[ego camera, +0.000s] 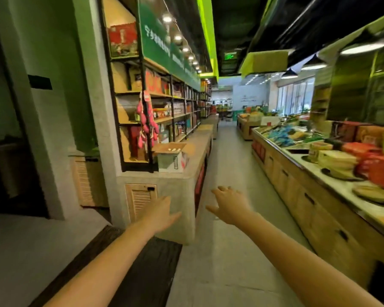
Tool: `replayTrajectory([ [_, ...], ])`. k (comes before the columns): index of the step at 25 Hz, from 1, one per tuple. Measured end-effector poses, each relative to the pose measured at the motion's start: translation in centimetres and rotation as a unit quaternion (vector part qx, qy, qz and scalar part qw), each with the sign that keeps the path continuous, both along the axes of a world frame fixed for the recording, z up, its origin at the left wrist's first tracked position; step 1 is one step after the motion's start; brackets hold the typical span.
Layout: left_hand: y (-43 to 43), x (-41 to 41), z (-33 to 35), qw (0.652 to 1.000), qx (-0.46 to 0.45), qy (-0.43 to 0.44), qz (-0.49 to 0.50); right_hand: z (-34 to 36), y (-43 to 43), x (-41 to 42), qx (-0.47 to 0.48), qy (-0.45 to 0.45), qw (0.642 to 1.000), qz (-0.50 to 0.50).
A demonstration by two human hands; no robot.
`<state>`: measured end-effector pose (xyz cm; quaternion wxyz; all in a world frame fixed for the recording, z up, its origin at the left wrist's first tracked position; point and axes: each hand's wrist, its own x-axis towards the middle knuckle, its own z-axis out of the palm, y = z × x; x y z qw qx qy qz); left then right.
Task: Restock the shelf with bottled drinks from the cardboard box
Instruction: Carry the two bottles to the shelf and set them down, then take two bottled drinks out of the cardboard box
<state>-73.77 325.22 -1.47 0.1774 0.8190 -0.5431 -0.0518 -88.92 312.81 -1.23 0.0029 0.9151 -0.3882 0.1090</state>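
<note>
The open-topped brown-and-white cardboard box (pixel 172 159) is parked on the near end of the grey concrete ledge (pixel 177 185), right at the foot of the black-framed wooden shelf (pixel 171 100). The flaps are folded out and you can just make out a few pale bottle caps (pixel 173 149) inside, too blurry to count. There's a barcode on the face turned our way and some red print on the aisle side. Its long axis looks like it runs along the ledge, down the aisle, but I wouldn't swear to it.

From the hands, the box is off at about 11 o'clock and well apart from both. The left hand (pixel 162 210) is the nearer one, with the box almost at its 12. For the right hand (pixel 227 206) it's more like 10. Both hands are spread wide, fingers out, holding nothing.

My guess is this person has to close in before any bottle gets lifted. A bunch of pink packets (pixel 145 122) dangles off the shelf at the box's 11, and a long wooden counter of packaged goods (pixel 297 196) runs along at 3.
</note>
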Motion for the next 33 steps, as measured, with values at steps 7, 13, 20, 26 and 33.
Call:
replayTrajectory([
  [7, -21.6, -1.2, 0.2, 0.999, 0.016, -0.002, -0.041, 0.2, -19.4, -1.3, -0.014, 0.036, 0.999, -0.031],
  [13, -35.6, 7.5, -0.7, 0.996, 0.007, -0.082, -0.018, -0.7, -32.7, 6.6, -0.027, 0.02, 0.999, -0.012],
  [20, -54.0, 21.0, 1.1, 0.989, -0.008, -0.139, -0.04, -0.9, -50.3, 18.3, -0.018, -0.003, 0.999, -0.048],
  [26, -69.7, 29.0, -0.7, 0.99, 0.037, -0.131, -0.045, -2.6, -65.9, 27.1, 0.013, -0.013, 0.998, -0.054],
  [33, -87.5, 41.8, -1.0, 0.995, -0.006, -0.093, 0.024, -1.7, -86.5, 41.5, -0.01, -0.032, 0.997, 0.076],
])
